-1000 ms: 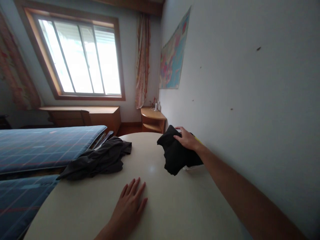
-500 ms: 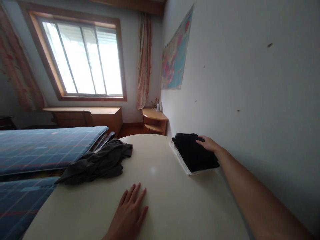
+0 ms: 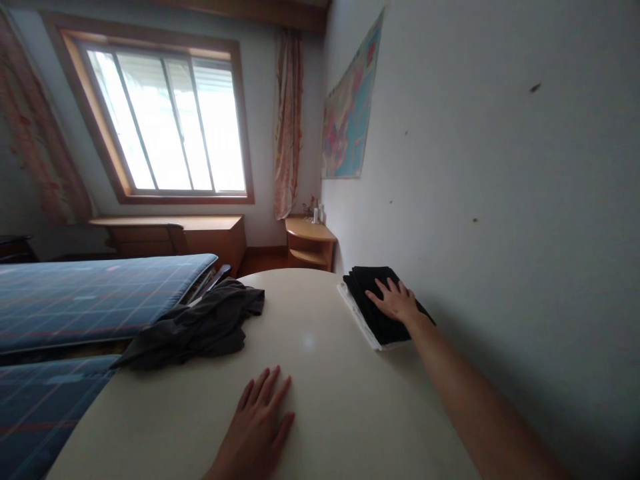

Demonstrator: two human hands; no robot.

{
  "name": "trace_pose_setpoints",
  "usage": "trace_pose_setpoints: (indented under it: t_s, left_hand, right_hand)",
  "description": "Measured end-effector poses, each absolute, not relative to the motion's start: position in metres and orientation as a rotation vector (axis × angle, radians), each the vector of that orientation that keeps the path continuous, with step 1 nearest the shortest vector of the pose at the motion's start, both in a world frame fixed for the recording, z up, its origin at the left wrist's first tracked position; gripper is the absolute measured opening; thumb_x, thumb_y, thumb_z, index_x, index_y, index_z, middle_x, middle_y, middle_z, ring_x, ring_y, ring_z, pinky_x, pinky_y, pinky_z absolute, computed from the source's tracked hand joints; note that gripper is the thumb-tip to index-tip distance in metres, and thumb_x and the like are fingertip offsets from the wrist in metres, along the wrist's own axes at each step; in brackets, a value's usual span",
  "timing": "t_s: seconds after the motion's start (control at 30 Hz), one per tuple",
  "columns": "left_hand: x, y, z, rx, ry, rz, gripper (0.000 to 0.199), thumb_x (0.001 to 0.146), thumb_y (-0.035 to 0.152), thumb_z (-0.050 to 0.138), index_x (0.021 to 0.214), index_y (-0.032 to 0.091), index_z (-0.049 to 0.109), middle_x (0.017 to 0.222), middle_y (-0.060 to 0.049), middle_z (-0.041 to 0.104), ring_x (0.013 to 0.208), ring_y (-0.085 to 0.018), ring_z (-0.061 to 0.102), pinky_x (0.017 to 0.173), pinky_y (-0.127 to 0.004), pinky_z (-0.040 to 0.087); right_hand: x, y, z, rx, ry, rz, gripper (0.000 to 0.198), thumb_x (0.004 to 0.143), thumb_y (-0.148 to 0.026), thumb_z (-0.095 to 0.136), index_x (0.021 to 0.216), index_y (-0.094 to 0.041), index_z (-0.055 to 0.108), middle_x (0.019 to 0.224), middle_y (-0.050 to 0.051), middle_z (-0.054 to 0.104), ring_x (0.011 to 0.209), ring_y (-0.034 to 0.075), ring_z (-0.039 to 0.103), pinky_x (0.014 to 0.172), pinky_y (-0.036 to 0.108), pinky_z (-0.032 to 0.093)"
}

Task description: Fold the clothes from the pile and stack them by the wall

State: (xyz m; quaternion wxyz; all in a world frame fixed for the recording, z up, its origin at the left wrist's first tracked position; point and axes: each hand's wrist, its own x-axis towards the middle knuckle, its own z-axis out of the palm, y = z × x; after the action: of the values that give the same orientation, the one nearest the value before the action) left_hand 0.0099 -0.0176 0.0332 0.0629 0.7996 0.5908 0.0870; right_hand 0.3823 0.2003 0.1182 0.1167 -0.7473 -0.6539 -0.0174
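Note:
On the right part of the cream table [image 3: 320, 400] lies a stack of folded black cloth [image 3: 373, 310], with a white folded layer [image 3: 356, 312] showing beneath it. My right hand [image 3: 395, 300] rests over the top of the black stack, fingers spread and holding nothing. Flat on the table near its front is my left hand [image 3: 260, 420], open, with its fingers extended. A crumpled dark grey garment [image 3: 205, 327] lies at the table's left edge, partly over the bed side and apart from both hands.
Blue plaid mattresses [image 3: 100, 293] border the table on the left. A bare wall [image 3: 500, 167] runs close along the right side, with a map [image 3: 353, 110] on it. Beyond the table stand a corner shelf [image 3: 310, 230] and a wooden desk [image 3: 210, 227] below the window.
My right hand has shifted left from the stack's far right edge onto the middle of its top, its fingers now spread. The left hand and the grey garment have stayed put.

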Motion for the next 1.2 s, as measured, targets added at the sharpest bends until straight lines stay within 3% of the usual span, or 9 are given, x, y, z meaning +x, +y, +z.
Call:
trace_pose_setpoints:
  t_s: [0.1, 0.2, 0.4, 0.6, 0.67, 0.73, 0.8, 1.07, 1.2]
  left_hand:
    - [0.011, -0.019, 0.037, 2.387, 1.796, 0.281, 0.053, 0.096, 0.042, 0.042, 0.148, 0.029, 0.043, 0.159, -0.004, 0.031, 0.148, -0.028, 0.026, 0.120, -0.051, 0.024]
    - [0.012, -0.020, 0.041, 2.376, 1.796, 0.316, 0.053, 0.096, 0.041, 0.043, 0.147, 0.029, 0.045, 0.159, -0.005, 0.033, 0.147, -0.028, 0.028, 0.120, -0.051, 0.024]
    - [0.017, -0.025, 0.048, 2.356, 1.802, 0.364, 0.053, 0.092, 0.039, 0.048, 0.144, 0.026, 0.050, 0.156, -0.009, 0.038, 0.145, -0.029, 0.032, 0.119, -0.051, 0.026]
    - [0.003, 0.002, 0.068, 2.396, 1.808, 0.511, 0.038, 0.093, 0.033, 0.048, 0.125, 0.022, 0.065, 0.134, -0.011, 0.062, 0.121, -0.027, 0.059, 0.103, -0.041, 0.046]
    - [-0.009, 0.020, 0.070, 2.403, 2.019, 0.678, 0.039, 0.092, 0.030, 0.049, 0.127, 0.018, 0.063, 0.140, -0.015, 0.056, 0.127, -0.029, 0.054, 0.108, -0.042, 0.041]
    - [-0.022, 0.037, 0.064, 2.299, 2.352, 0.817, 0.052, 0.088, 0.027, 0.057, 0.138, 0.016, 0.055, 0.153, -0.019, 0.040, 0.139, -0.036, 0.038, 0.113, -0.050, 0.031]
    - [-0.034, 0.049, 0.054, 2.107, 2.591, 0.801, 0.058, 0.087, 0.029, 0.059, 0.142, 0.014, 0.050, 0.155, -0.023, 0.033, 0.139, -0.041, 0.036, 0.110, -0.054, 0.032]
    - [-0.056, 0.046, 0.051, 2.143, 2.470, 0.632, 0.031, 0.095, 0.023, 0.044, 0.113, 0.015, 0.068, 0.129, -0.017, 0.063, 0.106, -0.031, 0.061, 0.092, -0.044, 0.047]
    - [-0.043, 0.034, 0.060, 2.291, 2.277, 0.635, 0.029, 0.099, 0.024, 0.042, 0.113, 0.021, 0.067, 0.113, -0.009, 0.072, 0.099, -0.024, 0.064, 0.090, -0.034, 0.047]
  right_hand:
    - [0.375, 0.194, 0.112, -2.237, -1.893, -0.120, 0.076, 0.091, -0.074, 0.031, 0.152, -0.030, 0.035, 0.161, 0.010, 0.027, 0.146, 0.039, 0.020, 0.115, 0.058, 0.014]
    - [0.363, 0.185, 0.120, -2.237, -1.861, -0.181, 0.066, 0.095, -0.064, 0.035, 0.148, -0.026, 0.043, 0.158, 0.012, 0.033, 0.143, 0.038, 0.026, 0.114, 0.058, 0.016]
    - [0.293, 0.140, 0.112, -1.922, -2.004, -0.203, 0.052, 0.097, -0.045, 0.039, 0.140, -0.019, 0.054, 0.155, 0.013, 0.039, 0.142, 0.030, 0.032, 0.117, 0.052, 0.015]
    - [0.234, 0.088, 0.060, -1.828, -2.131, 0.089, 0.057, 0.097, -0.050, 0.037, 0.142, -0.017, 0.052, 0.155, 0.014, 0.039, 0.145, 0.029, 0.029, 0.118, 0.048, 0.018]
    - [0.229, 0.079, 0.050, -1.833, -2.153, 0.196, 0.059, 0.097, -0.049, 0.037, 0.145, -0.017, 0.048, 0.156, 0.013, 0.037, 0.146, 0.028, 0.028, 0.118, 0.047, 0.018]
    - [0.231, 0.074, 0.046, -1.814, -2.184, 0.247, 0.058, 0.096, -0.047, 0.039, 0.146, -0.018, 0.047, 0.157, 0.011, 0.036, 0.146, 0.028, 0.027, 0.118, 0.047, 0.018]
    - [0.235, 0.073, 0.046, -1.782, -2.199, 0.262, 0.056, 0.096, -0.045, 0.040, 0.145, -0.018, 0.048, 0.157, 0.010, 0.036, 0.146, 0.027, 0.027, 0.118, 0.047, 0.017]
    - [0.238, 0.072, 0.045, -1.749, -2.220, 0.260, 0.054, 0.096, -0.042, 0.042, 0.143, -0.018, 0.050, 0.156, 0.011, 0.038, 0.146, 0.028, 0.029, 0.118, 0.049, 0.018]
    - [0.235, 0.064, 0.048, -1.650, -2.294, 0.309, 0.054, 0.095, -0.040, 0.042, 0.146, -0.020, 0.046, 0.155, 0.010, 0.039, 0.146, 0.028, 0.029, 0.119, 0.052, 0.016]
